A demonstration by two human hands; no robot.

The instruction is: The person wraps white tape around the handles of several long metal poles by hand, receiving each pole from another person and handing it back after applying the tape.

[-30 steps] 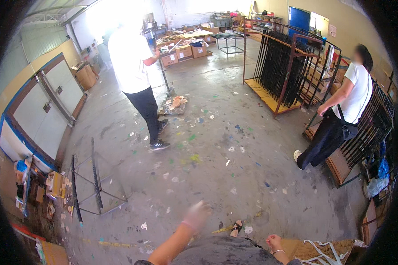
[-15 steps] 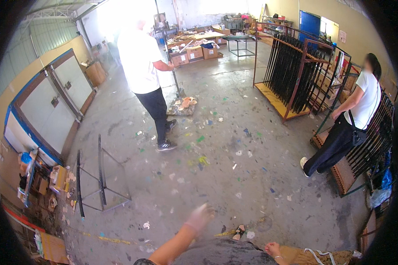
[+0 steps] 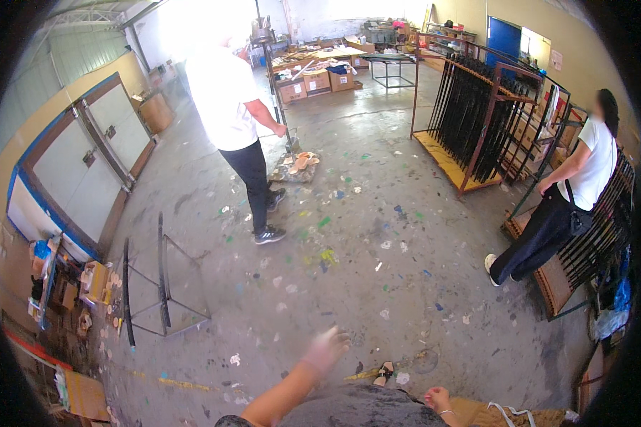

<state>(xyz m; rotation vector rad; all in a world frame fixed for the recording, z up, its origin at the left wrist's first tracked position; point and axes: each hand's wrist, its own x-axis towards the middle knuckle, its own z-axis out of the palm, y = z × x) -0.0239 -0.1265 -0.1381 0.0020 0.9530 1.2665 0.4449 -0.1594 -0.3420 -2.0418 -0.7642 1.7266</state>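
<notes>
My left hand (image 3: pixel 327 350) reaches forward over the floor, pale at the fingers as if in a thin light glove. Its fingers look spread, with nothing visible in them, though they are slightly blurred. By my right side, my right hand (image 3: pixel 438 398) hangs low with its fingers curled in and a thin band at the wrist; no object shows in it. Closest to that hand is a brown cardboard-like piece (image 3: pixel 477 411) with a white strap (image 3: pixel 511 413) across it. One of my feet in a dark sandal (image 3: pixel 384 371) shows between the hands.
A low metal frame (image 3: pixel 165 285) stands at left. Ahead, a person in white (image 3: pixel 224 107) grips an upright pole over a base piled with orange-tan pieces (image 3: pixel 303 165). At right are a rack of black rods (image 3: pixel 470 114) and another person (image 3: pixel 584 171). Scraps dot the floor (image 3: pixel 349 285).
The view has shifted slightly. The person ahead has lowered the hand on the pole a little. My two hands stay nearly where they were.
</notes>
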